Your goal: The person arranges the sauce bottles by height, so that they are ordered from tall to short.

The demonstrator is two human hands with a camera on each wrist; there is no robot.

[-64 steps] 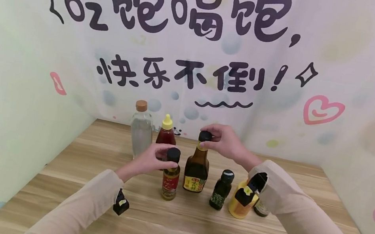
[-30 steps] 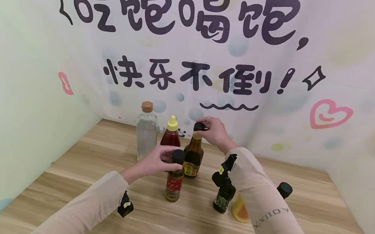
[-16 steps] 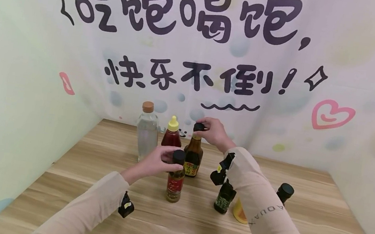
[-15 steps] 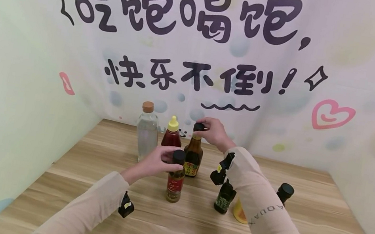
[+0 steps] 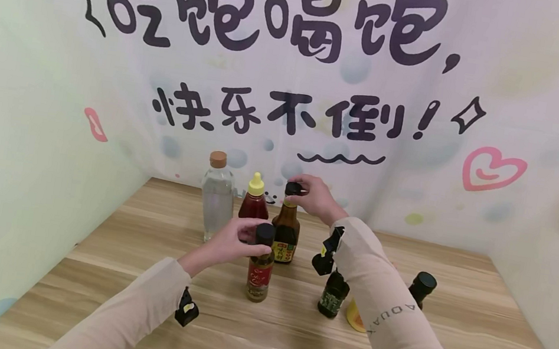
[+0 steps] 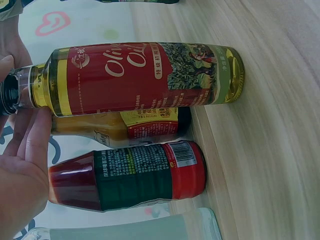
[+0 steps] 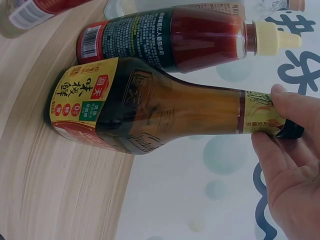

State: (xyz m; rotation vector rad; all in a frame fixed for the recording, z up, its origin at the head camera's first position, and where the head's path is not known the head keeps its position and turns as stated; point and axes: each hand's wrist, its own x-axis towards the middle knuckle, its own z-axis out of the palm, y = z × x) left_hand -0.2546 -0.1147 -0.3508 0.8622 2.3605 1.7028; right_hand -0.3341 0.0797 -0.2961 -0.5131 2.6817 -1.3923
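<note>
My left hand (image 5: 229, 244) holds the neck of a small olive oil bottle (image 5: 258, 282) with a black cap and red label, upright at the table's middle. In the left wrist view, thumb and fingers sit on both sides of the oil bottle's neck (image 6: 39, 85). Just behind it stands a brown soy sauce bottle (image 5: 287, 226) with a yellow label. My right hand (image 5: 316, 196) grips that one at the neck, below its black cap; the right wrist view shows thumb and fingers around the yellow neck band (image 7: 257, 112). A ketchup bottle (image 7: 200, 40) with a yellow nozzle stands beside the soy sauce.
A clear bottle (image 5: 216, 201) with a brown cap stands at the back left. Right of the middle are a small dark bottle (image 5: 333, 298), a yellow container (image 5: 356, 315) and a black-capped bottle (image 5: 423, 285), partly hidden by my right sleeve. A printed cloth (image 5: 294, 69) hangs behind the table.
My right hand has carried the soy sauce bottle left and back to the ketchup bottle; over the last second it stays there. My left hand keeps holding the olive oil bottle in place.
</note>
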